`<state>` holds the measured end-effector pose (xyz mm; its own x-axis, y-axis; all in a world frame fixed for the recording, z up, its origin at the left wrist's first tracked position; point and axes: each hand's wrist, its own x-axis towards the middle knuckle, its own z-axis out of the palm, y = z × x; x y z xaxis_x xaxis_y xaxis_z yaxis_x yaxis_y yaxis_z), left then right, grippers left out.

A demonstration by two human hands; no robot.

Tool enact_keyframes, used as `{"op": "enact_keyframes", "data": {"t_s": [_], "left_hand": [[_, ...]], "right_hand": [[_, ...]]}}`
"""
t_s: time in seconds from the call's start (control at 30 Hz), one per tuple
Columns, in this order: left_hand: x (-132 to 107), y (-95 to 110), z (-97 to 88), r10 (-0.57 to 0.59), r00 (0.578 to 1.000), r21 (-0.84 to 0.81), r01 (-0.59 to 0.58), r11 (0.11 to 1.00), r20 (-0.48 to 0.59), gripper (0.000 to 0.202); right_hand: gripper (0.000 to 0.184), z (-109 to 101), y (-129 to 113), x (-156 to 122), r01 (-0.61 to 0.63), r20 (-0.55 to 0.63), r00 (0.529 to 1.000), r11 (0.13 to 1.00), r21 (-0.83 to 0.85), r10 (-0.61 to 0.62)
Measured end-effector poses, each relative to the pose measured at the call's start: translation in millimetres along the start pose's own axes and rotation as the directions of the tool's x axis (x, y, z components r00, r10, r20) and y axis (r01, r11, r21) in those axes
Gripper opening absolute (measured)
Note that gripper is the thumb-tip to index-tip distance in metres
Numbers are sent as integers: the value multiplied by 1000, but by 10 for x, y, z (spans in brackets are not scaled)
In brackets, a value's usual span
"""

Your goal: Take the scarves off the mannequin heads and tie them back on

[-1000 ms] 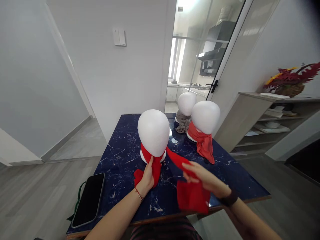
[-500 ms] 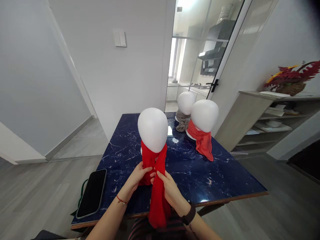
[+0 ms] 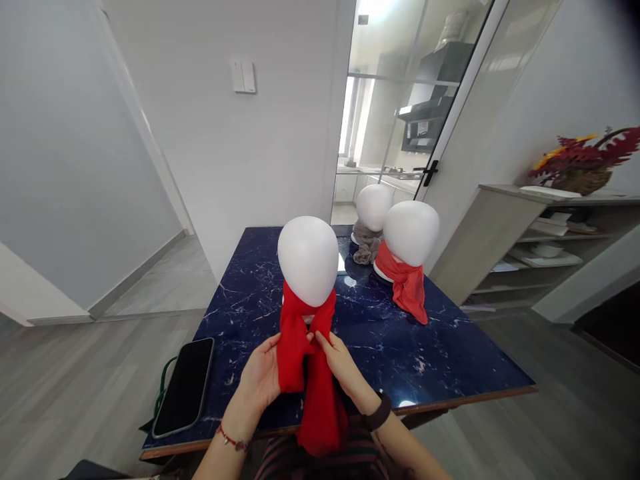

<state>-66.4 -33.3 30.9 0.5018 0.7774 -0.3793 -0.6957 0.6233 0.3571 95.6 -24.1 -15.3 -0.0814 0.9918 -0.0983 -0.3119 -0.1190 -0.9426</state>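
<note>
A bright red scarf is draped around the neck of a white mannequin head on the dark blue marbled table. Its two ends hang down in front, the right one longer and reaching past the table's front edge. My left hand is curled around the shorter end from the left, with its far fingers hidden behind the cloth. My right hand pinches the longer end below the neck, thumb on top. Near the head's base, both strands lie side by side with a small gap between them.
Behind to the right stand a mannequin head with a coral scarf and another head with a grey-brown scarf. A phone lies at the table's left front corner. Beyond are a glass door and a shelf.
My left hand has shifted down and left, turning palm inward around the shorter scarf end and pulling it forward. My right hand has moved slightly up along the longer end.
</note>
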Motion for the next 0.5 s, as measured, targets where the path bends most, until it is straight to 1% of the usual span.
{"op": "enact_keyframes", "data": {"t_s": [0.03,0.1,0.17,0.23,0.27,0.3,0.33,0.4,0.43,0.5], "left_hand": [[-6,-64,13,-3,1000,-9,3,1000,4,44],[-26,-191,56,-15,1000,-30,15,999,20,41],[-49,-327,112,-35,999,-43,36,998,17,36],[-56,-483,151,-16,999,-30,15,999,-45,28],[-49,-564,155,29,994,-3,-30,1000,-102,22],[-35,-643,143,95,982,38,-90,995,-161,17],[-16,-715,115,168,963,90,-152,984,-209,13],[30,-824,7,269,927,188,-225,956,-263,10],[51,-857,-68,286,917,219,-229,948,-279,10],[80,-888,-239,300,909,219,-242,945,-288,14]], "right_hand": [[31,-2,7,17,-11,17,1000,1000,14,11],[28,-5,7,40,-84,44,996,990,116,79],[29,-15,-23,51,-234,93,972,938,255,217],[35,-39,-75,56,-373,167,927,865,334,336],[37,-53,-103,57,-422,208,905,838,345,370],[37,-66,-129,57,-445,244,893,827,344,379],[34,-76,-150,56,-446,273,889,830,335,367],[27,-84,-176,53,-415,312,894,858,304,322],[27,-82,-181,51,-394,322,898,874,286,299],[35,-72,-182,51,-353,321,910,897,266,263]]}}
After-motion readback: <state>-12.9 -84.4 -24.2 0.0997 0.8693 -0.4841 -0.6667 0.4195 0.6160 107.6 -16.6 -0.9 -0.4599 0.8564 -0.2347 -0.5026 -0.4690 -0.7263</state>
